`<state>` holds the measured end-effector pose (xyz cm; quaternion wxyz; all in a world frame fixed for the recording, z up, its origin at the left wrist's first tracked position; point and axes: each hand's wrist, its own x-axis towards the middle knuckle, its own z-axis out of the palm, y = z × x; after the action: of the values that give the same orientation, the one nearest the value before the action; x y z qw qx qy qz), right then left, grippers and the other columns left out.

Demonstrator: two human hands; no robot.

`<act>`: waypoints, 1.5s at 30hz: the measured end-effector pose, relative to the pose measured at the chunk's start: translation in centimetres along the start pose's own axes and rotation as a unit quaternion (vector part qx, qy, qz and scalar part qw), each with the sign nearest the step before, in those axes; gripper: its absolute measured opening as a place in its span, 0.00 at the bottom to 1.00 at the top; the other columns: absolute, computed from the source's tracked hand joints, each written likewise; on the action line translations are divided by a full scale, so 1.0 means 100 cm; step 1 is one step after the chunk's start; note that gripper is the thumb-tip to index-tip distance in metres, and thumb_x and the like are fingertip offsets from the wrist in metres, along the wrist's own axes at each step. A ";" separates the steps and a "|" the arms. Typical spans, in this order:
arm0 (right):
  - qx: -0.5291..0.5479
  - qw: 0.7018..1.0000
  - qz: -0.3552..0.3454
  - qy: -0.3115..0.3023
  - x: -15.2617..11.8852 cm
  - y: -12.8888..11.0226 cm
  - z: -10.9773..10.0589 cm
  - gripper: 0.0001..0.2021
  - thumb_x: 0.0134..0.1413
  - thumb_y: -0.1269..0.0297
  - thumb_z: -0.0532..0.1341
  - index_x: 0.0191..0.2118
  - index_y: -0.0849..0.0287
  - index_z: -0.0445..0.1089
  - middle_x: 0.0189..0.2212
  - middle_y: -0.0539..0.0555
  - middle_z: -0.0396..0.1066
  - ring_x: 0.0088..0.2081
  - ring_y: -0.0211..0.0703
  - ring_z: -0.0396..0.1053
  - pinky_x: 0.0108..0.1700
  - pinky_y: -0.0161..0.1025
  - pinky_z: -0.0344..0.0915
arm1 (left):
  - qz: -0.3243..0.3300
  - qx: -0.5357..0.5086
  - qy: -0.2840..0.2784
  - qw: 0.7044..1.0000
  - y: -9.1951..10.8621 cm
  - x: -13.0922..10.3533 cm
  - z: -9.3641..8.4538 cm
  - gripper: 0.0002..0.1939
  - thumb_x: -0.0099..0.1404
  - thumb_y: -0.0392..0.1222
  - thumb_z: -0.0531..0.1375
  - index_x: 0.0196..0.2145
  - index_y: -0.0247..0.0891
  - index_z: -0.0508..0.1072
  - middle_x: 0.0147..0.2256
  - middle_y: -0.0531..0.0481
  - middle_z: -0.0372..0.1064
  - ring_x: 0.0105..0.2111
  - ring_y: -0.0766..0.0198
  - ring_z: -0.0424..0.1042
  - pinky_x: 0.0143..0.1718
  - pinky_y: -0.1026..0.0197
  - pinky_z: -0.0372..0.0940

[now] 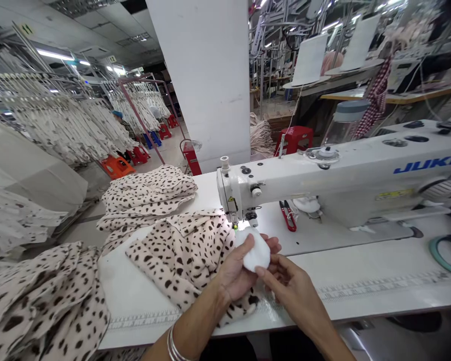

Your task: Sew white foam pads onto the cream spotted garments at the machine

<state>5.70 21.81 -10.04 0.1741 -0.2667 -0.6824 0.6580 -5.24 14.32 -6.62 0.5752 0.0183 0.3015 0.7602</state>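
A small rounded white fabric piece [257, 252] lies across my left hand [238, 271], whose thumb presses on its top. My right hand [285, 283] pinches the lower edge of the same piece between thumb and fingers. Both hands are just in front of the needle area of a white JUKI sewing machine [278, 185], its small light on. Pink fabric with dark spots [188, 245] is bunched beside and beneath my left hand, with its right end near the needle.
More spotted fabric is stacked behind [146, 195] and hangs over the table's left end [41, 306]. Red thread snips [288, 216] lie under the machine arm. A roll of teal tape [445, 255] is at the right. A printed ruler [379, 285] runs along the front edge.
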 end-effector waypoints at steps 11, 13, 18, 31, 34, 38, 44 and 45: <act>0.055 0.998 -0.012 -0.001 -0.006 0.012 0.007 0.24 0.55 0.44 0.61 0.45 0.62 0.70 0.25 0.52 0.69 0.25 0.40 0.65 0.24 0.34 0.60 | 0.049 0.116 0.011 0.992 -0.007 -0.003 0.000 0.19 0.65 0.49 0.63 0.45 0.31 0.72 0.46 0.35 0.74 0.49 0.50 0.73 0.47 0.57 0.69; 0.060 0.998 -0.008 -0.008 -0.005 0.011 0.006 0.25 0.56 0.44 0.60 0.46 0.62 0.70 0.23 0.51 0.68 0.23 0.39 0.63 0.23 0.34 0.59 | 0.064 0.151 0.018 0.986 -0.007 -0.005 0.003 0.21 0.63 0.50 0.65 0.46 0.31 0.72 0.46 0.34 0.74 0.48 0.51 0.74 0.40 0.62 0.70; 0.058 0.997 -0.006 -0.041 -0.006 0.007 0.004 0.22 0.55 0.44 0.61 0.41 0.62 0.71 0.24 0.53 0.70 0.23 0.39 0.62 0.24 0.35 0.60 | 0.125 0.179 0.013 0.976 -0.007 -0.007 0.006 0.27 0.55 0.49 0.71 0.47 0.32 0.71 0.44 0.33 0.75 0.44 0.45 0.76 0.23 0.67 0.66; 0.023 0.998 -0.003 -0.054 -0.006 0.010 0.001 0.23 0.56 0.43 0.59 0.39 0.61 0.70 0.24 0.54 0.71 0.22 0.40 0.63 0.23 0.36 0.61 | 0.118 0.185 0.035 0.975 -0.009 -0.006 0.008 0.25 0.57 0.51 0.69 0.44 0.30 0.70 0.41 0.32 0.76 0.38 0.47 0.78 0.19 0.68 0.64; 0.005 0.998 -0.007 -0.055 -0.007 0.010 0.005 0.23 0.57 0.43 0.58 0.37 0.61 0.71 0.23 0.53 0.71 0.22 0.40 0.63 0.24 0.36 0.60 | 0.118 0.188 0.020 0.975 -0.010 -0.006 0.006 0.24 0.58 0.51 0.68 0.44 0.30 0.69 0.39 0.33 0.76 0.37 0.47 0.78 0.17 0.69 0.62; -0.023 0.996 -0.017 -0.086 -0.004 0.006 -0.009 0.20 0.55 0.44 0.60 0.31 0.59 0.72 0.23 0.53 0.71 0.24 0.43 0.67 0.28 0.36 0.62 | 0.128 0.193 -0.001 0.973 -0.008 -0.007 0.006 0.21 0.57 0.49 0.69 0.40 0.30 0.70 0.36 0.36 0.77 0.37 0.48 0.78 0.22 0.66 0.66; -0.342 0.938 -0.037 -0.047 0.041 -0.018 -0.083 0.23 0.54 0.39 0.56 0.39 0.55 0.74 0.27 0.51 0.74 0.28 0.45 0.71 0.30 0.37 0.65 | 0.180 0.227 -0.021 0.957 -0.006 -0.010 0.008 0.18 0.57 0.47 0.69 0.38 0.30 0.74 0.34 0.39 0.77 0.35 0.51 0.78 0.39 0.54 0.70; -0.386 0.921 -0.045 0.006 0.052 -0.022 -0.089 0.23 0.57 0.40 0.54 0.39 0.55 0.73 0.29 0.53 0.74 0.30 0.47 0.71 0.32 0.39 0.65 | 0.178 0.231 -0.029 0.956 -0.006 -0.010 0.008 0.18 0.57 0.47 0.69 0.38 0.29 0.74 0.35 0.38 0.77 0.34 0.51 0.78 0.39 0.53 0.70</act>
<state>6.47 32.09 -7.77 0.0910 -0.2857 -0.8939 0.3334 -4.09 13.91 -5.96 0.4193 0.2263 0.4437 0.7590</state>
